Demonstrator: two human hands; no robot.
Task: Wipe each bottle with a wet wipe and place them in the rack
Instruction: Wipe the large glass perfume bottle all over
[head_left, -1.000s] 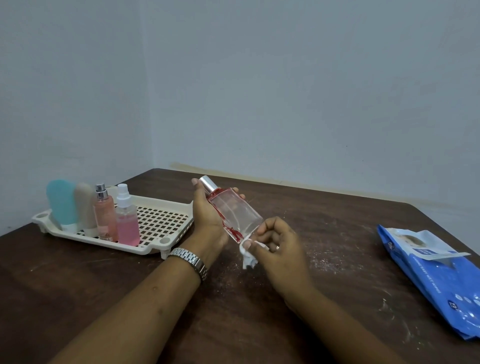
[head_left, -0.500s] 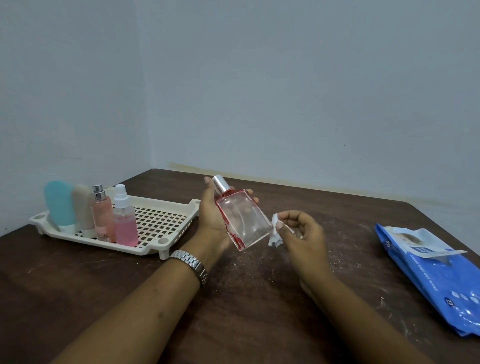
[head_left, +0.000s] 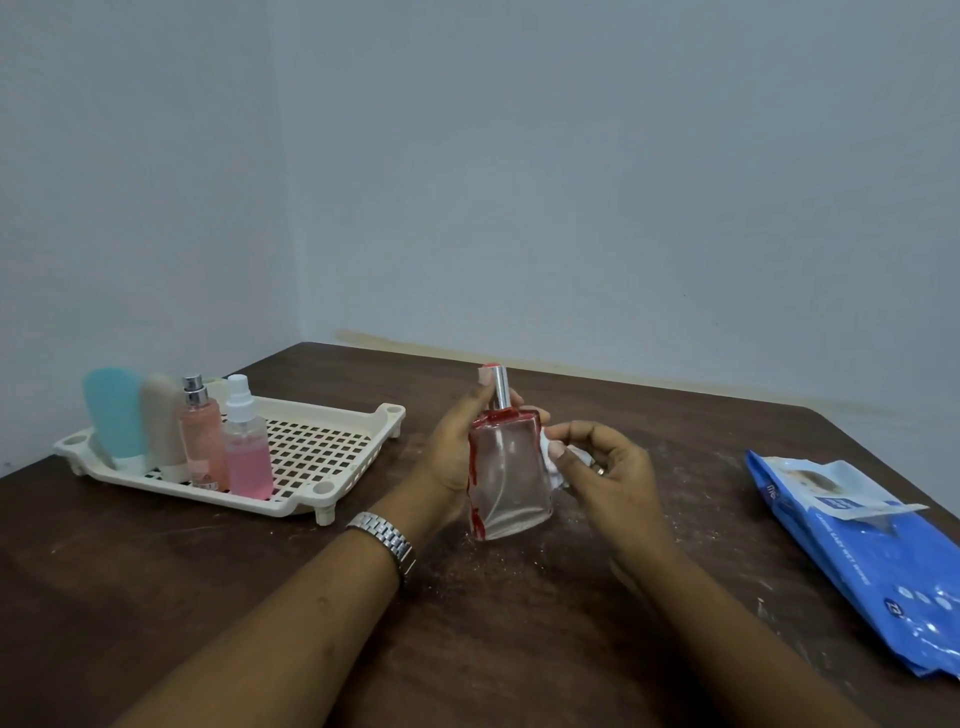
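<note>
At the centre of the frame a clear glass bottle (head_left: 511, 470) with red edging is gripped upright by the left hand (head_left: 457, 457), above the table (head_left: 519, 623). A crumpled white wipe (head_left: 551, 462) is pinched against its right side by the right hand (head_left: 610, 467). At the left, four bottles are stood in the cream rack (head_left: 322, 457).

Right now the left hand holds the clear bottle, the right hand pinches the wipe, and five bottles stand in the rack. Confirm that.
Wrong count: the head view shows four in the rack, not five: blue bottle, beige bottle, silver-topped sprayer, white-topped sprayer. The left hand does hold the clear bottle, the right hand the wipe.
</note>
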